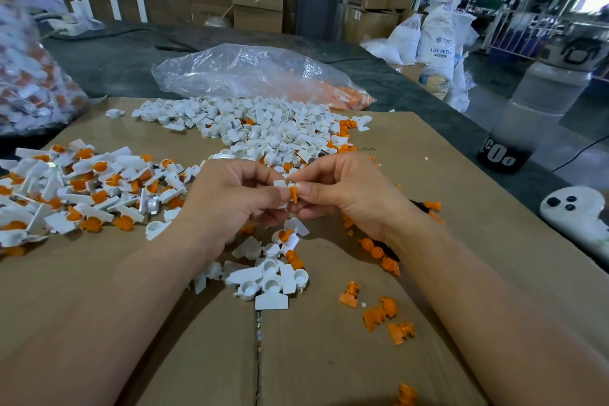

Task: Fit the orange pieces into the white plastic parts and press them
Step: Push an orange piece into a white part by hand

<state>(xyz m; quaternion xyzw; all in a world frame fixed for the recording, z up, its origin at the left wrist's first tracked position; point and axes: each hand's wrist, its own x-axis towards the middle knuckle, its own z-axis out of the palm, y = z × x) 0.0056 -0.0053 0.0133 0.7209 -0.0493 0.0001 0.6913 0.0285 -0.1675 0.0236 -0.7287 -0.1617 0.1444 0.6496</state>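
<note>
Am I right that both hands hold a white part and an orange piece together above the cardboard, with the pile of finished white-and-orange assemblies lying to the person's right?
Not quite. In the head view the left hand and right hand do hold a white part and orange piece above the cardboard, but the finished assemblies lie to the person's left.
</note>
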